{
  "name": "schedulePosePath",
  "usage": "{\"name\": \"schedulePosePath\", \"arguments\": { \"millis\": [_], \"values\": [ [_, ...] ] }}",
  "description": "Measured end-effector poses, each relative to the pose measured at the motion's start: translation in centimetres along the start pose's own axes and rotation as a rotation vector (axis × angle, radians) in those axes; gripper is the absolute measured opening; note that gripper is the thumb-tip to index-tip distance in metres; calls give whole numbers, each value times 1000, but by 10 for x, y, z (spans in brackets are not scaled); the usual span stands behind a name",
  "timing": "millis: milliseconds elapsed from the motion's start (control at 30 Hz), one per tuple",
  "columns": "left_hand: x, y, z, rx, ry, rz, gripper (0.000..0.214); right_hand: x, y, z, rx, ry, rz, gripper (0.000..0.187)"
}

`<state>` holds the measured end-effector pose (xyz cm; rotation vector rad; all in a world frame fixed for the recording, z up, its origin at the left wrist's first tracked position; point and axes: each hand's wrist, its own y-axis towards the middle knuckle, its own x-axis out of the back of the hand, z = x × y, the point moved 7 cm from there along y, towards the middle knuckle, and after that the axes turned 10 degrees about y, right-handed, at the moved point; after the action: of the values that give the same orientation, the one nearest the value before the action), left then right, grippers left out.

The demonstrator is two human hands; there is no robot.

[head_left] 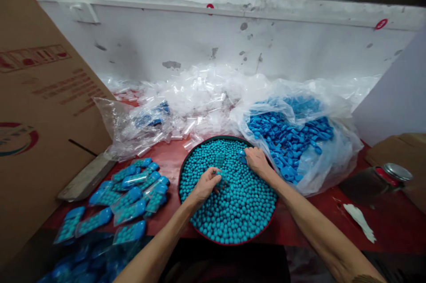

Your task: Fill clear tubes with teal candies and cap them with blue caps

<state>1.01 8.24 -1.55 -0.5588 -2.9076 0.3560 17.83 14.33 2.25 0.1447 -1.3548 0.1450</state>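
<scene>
A round tray [182,170] on the red table is full of small teal balls [239,203]. My left hand [206,184] is curled over the balls near the tray's middle, its fingers pinched around a small clear tube whose contents I cannot make out. My right hand [256,161] rests at the tray's far right rim, fingers closed on a blue cap beside an open plastic bag of blue caps [289,134]. Several filled tubes with blue caps [133,194] lie in a heap left of the tray.
A heap of empty clear tubes and plastic bags [196,96] lies behind the tray against a white wall. A large cardboard box [40,110] stands at the left. A dark jar with a metal lid [382,178] sits at the right, with a white scrap [361,221] near it.
</scene>
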Motion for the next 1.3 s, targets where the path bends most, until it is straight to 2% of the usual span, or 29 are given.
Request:
{"name": "schedulePosePath", "arguments": {
  "millis": [100,167,267,400,533,633,767,900,967,1100,1200,1300],
  "values": [
    [-2,-4,-1,-21,-11,15,30,-7,-21,12,52,-13,29,28],
    [-3,-5,-1,-17,4,14,30,-14,-35,22,117,14,92,30],
    [-4,-6,0,9,21,5,31,-22,-48,34,176,170,155,34],
    [-4,-7,-2,-23,37,-4,30,-15,-52,51,237,438,72,36],
    [-2,-12,-3,-32,30,12,27,-7,-59,58,273,494,63,33],
    [-2,-15,-4,-4,5,11,27,2,-65,53,236,588,55,26],
    [-10,-18,-14,-50,-55,42,30,13,-66,52,149,901,-42,19],
    [-17,-23,-19,-58,-151,41,47,9,-65,58,73,1085,-95,18],
    [-17,-26,-18,-38,-191,42,54,5,-66,60,59,1118,-72,18],
    [-20,-33,-17,-33,-246,75,60,3,-68,61,126,1121,55,16],
    [-23,-35,-17,-34,-236,71,53,4,-72,62,169,1097,103,15],
    [-24,-35,-17,-27,-151,-4,42,6,-76,66,220,1048,92,16]
  ]
}}
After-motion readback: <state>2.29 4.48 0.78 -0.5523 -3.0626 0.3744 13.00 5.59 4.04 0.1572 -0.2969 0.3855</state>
